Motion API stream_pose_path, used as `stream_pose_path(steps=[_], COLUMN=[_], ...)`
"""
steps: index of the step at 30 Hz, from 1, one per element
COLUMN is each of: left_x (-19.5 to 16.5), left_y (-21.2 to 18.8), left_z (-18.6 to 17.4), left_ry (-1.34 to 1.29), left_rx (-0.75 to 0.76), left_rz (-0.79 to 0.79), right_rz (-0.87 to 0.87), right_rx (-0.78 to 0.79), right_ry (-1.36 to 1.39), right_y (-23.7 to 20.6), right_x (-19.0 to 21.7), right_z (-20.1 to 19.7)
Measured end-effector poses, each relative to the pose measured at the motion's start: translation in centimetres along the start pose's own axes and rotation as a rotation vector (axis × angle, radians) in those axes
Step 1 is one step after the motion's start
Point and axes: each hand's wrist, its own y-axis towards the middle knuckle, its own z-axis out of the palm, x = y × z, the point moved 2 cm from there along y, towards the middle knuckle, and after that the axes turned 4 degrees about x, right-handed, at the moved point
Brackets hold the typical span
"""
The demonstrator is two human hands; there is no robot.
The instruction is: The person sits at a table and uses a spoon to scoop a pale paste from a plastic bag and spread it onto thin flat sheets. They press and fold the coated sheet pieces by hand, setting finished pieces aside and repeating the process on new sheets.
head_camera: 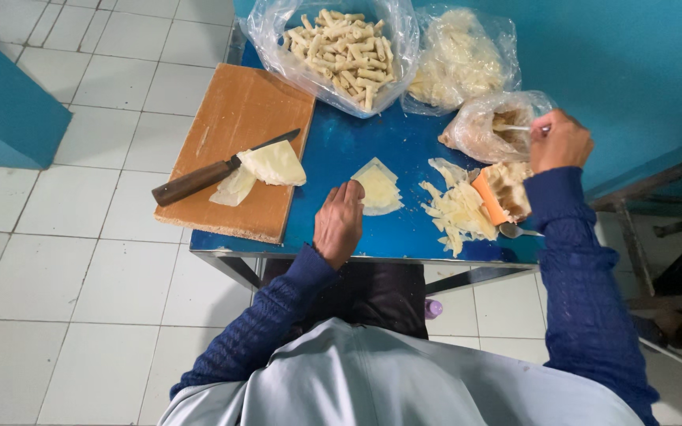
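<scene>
White tiled floor (80, 237), teal walls (633, 63), small blue metal-framed table (341, 150).

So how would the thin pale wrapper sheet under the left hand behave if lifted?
The wrapper sheet looks thin and flat, so probably floppy and light. Lying loosely on the blue table under the left hand, it may tear or fold easily.

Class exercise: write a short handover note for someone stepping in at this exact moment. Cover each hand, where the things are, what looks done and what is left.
Left hand: flat on the blue table, touching the stack of thin wrappers.
Right hand: holds a spoon in the small filling bag.
Done: the big bag holds many finished rolls.
Left: wrappers on the table, two more by the knife on the cutting board.
</scene>
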Motion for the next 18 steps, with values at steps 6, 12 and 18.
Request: stream_pose_path(steps=[6,12,18], left_x=[0.0,-0.2,0.0], left_y=[0.0,0.0,0.1], left_z=[-0.1,-0.3,-0.2], left_ry=[-0.023,-0.037,-0.072], left_rx=[0.027,-0.029,-0.012], left_rz=[-0.04,0.023,-0.025], right_rz=[-0.134,-0.03,0.04], right_rx=[-0.055,-0.095,-0.111], right_ry=[-0.077,0.297,0.395], right_y=[-0.9,-1.1,-2.6], right_x=[-0.1,-1.3,-2.2], right_z=[0.2,0.5,-1.0])
